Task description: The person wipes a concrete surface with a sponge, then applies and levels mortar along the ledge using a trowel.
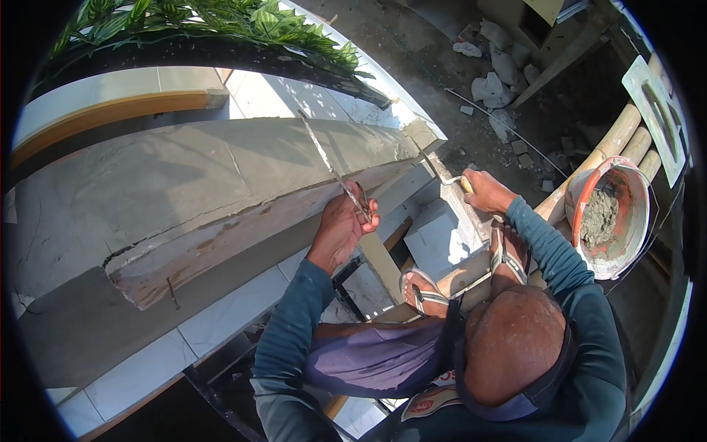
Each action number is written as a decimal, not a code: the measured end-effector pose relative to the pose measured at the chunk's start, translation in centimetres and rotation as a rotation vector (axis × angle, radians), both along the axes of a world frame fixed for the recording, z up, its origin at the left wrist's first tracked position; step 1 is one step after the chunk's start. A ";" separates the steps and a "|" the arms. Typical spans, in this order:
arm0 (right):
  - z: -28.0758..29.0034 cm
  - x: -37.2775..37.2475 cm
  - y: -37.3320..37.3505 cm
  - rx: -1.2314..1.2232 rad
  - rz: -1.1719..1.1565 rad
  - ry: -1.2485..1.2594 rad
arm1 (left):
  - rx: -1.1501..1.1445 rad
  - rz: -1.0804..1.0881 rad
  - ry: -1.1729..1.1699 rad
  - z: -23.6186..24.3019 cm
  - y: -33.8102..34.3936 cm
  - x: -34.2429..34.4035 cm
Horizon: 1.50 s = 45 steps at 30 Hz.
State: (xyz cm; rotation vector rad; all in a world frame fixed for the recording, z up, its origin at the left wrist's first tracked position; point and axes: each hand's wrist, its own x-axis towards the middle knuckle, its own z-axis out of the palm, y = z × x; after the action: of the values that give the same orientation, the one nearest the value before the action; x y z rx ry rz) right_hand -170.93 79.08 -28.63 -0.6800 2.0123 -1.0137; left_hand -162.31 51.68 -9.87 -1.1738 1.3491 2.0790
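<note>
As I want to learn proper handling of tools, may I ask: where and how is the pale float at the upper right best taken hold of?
Likely by its handle, coming from above on the person's side: the float shows its handle face to the camera, and the long grip runs lengthwise along the middle of the flat plate.

Green leafy plants [261, 20] spread at eleven o'clock, and curved brown trim [147, 107] runs at ten. Pale sacks [503, 65] lie amid rubble [520, 147] between one and two o'clock.
</note>
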 end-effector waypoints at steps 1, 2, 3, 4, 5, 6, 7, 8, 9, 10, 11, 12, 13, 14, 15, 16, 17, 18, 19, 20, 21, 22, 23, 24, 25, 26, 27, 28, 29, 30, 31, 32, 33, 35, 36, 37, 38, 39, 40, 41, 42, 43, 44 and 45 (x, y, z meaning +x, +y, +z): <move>-1.1 -0.8 -0.8 0.002 0.040 0.017 | -0.002 -0.008 -0.006 -0.1 -0.2 -0.1; -0.7 -0.9 -1.3 -0.002 0.043 0.017 | -0.006 -0.005 -0.006 -0.2 -0.1 -0.1; -0.3 -1.0 -2.0 -0.019 0.084 0.053 | -0.003 -0.014 -0.007 -0.3 0.0 -0.2; 0.0 -1.1 -2.7 -0.033 0.125 0.088 | 0.002 -0.022 -0.008 -0.4 0.1 -0.4; 2.4 -1.4 -3.2 -0.064 0.126 0.059 | 0.000 -0.007 -0.023 -0.3 0.0 0.1; 5.2 -1.6 -3.4 -0.069 0.140 0.053 | -0.023 0.001 -0.007 -0.2 -0.2 0.2; 8.2 -1.8 -3.1 -0.140 0.153 0.099 | -0.042 0.004 0.015 -0.1 -0.4 0.1; 10.0 -2.1 -2.5 -0.208 0.160 0.145 | -0.041 0.008 0.014 -0.1 -0.4 0.3; 10.4 -2.5 -2.0 -0.204 0.155 0.146 | -0.013 -0.008 0.011 -0.1 -0.9 0.3; 10.5 -2.9 -1.3 -0.231 0.158 0.007 | 0.012 -0.024 0.008 -0.1 -1.1 0.4; 10.4 -3.3 -1.0 -0.259 0.153 -0.129 | 0.012 -0.036 0.011 -0.1 -1.2 0.2; 8.7 -3.6 -0.4 -0.254 0.142 -0.123 | 0.007 -0.030 -0.001 0.0 -0.8 0.1; 5.5 -3.9 -0.2 -0.214 0.075 -0.094 | -0.004 -0.020 -0.016 0.0 -0.3 0.0; 3.1 -3.9 -0.7 -0.175 0.013 -0.072 | -0.005 -0.023 -0.020 0.2 -0.1 0.1; 2.3 -4.2 -1.8 -0.179 0.010 -0.075 | -0.026 -0.022 -0.004 0.3 -0.1 0.2; 1.6 -4.5 -2.9 -0.058 -0.033 -0.239 | -0.046 -0.021 0.013 0.4 -0.2 0.1; 0.7 -4.9 -3.9 0.066 -0.075 -0.402 | -0.047 -0.024 0.011 0.4 -0.3 -0.1; -2.3 -4.9 -4.7 0.066 -0.081 -0.406 | -0.026 -0.035 0.014 0.4 -0.1 -0.4; -6.4 -4.1 -5.1 0.007 -0.057 -0.145 | 0.010 -0.055 0.012 0.3 0.2 -0.6; -8.6 -3.4 -5.5 -0.059 -0.020 0.117 | 0.014 -0.059 0.003 0.2 0.3 -0.7; -5.5 -3.7 -6.3 -0.056 0.054 0.065 | -0.007 -0.039 -0.006 0.3 -0.1 -0.5; -3.2 -3.2 -6.8 -0.069 0.066 0.059 | -0.025 -0.020 -0.014 0.4 -0.4 -0.2; -1.0 -2.6 -5.8 -0.121 0.047 0.119 | -0.019 -0.021 -0.013 0.2 -0.2 -0.1; 1.5 -2.1 -5.2 -0.182 0.029 0.181 | -0.031 -0.024 0.009 -0.1 -0.3 0.1; 5.2 -1.5 -4.5 -0.134 0.071 0.083 | -0.048 -0.026 0.030 -0.3 -0.6 0.3; 8.3 -1.3 -3.5 -0.084 0.110 -0.011 | -0.053 -0.028 0.036 -0.3 -0.6 0.3; 9.7 -1.6 -2.1 -0.081 0.105 -0.007 | -0.043 -0.041 0.031 -0.3 -0.4 0.3; 10.6 -1.6 -1.7 -0.169 0.125 -0.055 | -0.051 -0.038 0.024 0.0 -0.9 0.8; 10.9 -1.6 -1.2 -0.245 0.130 -0.103 | -0.054 -0.043 0.025 0.0 -1.2 0.8; 10.1 -1.8 -0.8 -0.243 0.121 -0.102 | -0.039 -0.058 0.028 -0.1 -1.0 0.8; 8.2 -2.3 -0.7 -0.189 0.030 -0.090 | -0.027 -0.071 0.030 -0.1 -0.8 0.7; 6.2 -2.5 -0.6 -0.131 -0.066 -0.082 | -0.024 -0.082 0.027 0.1 -0.4 0.7; 3.4 -2.9 -1.2 -0.043 -0.061 -0.025 | -0.013 -0.077 0.024 0.2 -0.3 0.5; -2.2 -3.6 -2.6 0.004 -0.025 -0.039 | -0.004 -0.079 0.027 -0.1 -0.2 -0.1; -2.9 -3.7 -3.4 0.053 0.025 -0.063 | -0.015 -0.071 0.016 0.0 -0.2 0.0; -3.6 -3.5 -3.8 0.052 0.024 -0.060 | -0.023 -0.065 0.006 0.0 -0.2 -0.1; -3.4 -3.2 -4.9 -0.003 0.018 0.032 | -0.030 -0.059 0.008 -0.1 -0.3 0.0; -2.4 -2.8 -5.8 -0.053 0.012 0.120 | -0.027 -0.064 0.014 -0.1 -0.4 0.1; -1.5 -2.7 -6.2 -0.054 0.015 0.120 | -0.021 -0.071 0.019 -0.2 -0.5 0.1; 1.3 -2.7 -6.0 -0.064 0.089 0.131 | -0.015 -0.066 0.012 -0.2 -0.5 0.5; 4.2 -3.3 -5.8 -0.081 0.162 0.151 | -0.012 -0.065 0.010 -0.3 -0.6 0.3; 7.9 -3.5 -5.5 -0.086 0.168 0.156 | -0.011 -0.063 0.010 -0.3 -0.8 0.3; 12.0 -3.3 -4.8 -0.138 0.156 0.092 | -0.016 -0.056 0.014 -0.2 -1.0 0.4; 13.9 -3.3 -4.7 -0.194 0.146 0.029 | -0.022 -0.047 -0.004 0.0 -1.3 0.6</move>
State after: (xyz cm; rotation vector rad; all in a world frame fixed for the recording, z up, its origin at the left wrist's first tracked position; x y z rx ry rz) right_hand -174.25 74.41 -14.70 -0.9359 1.8739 -1.1251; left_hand -161.70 50.40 -9.87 -1.1435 1.3872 2.0337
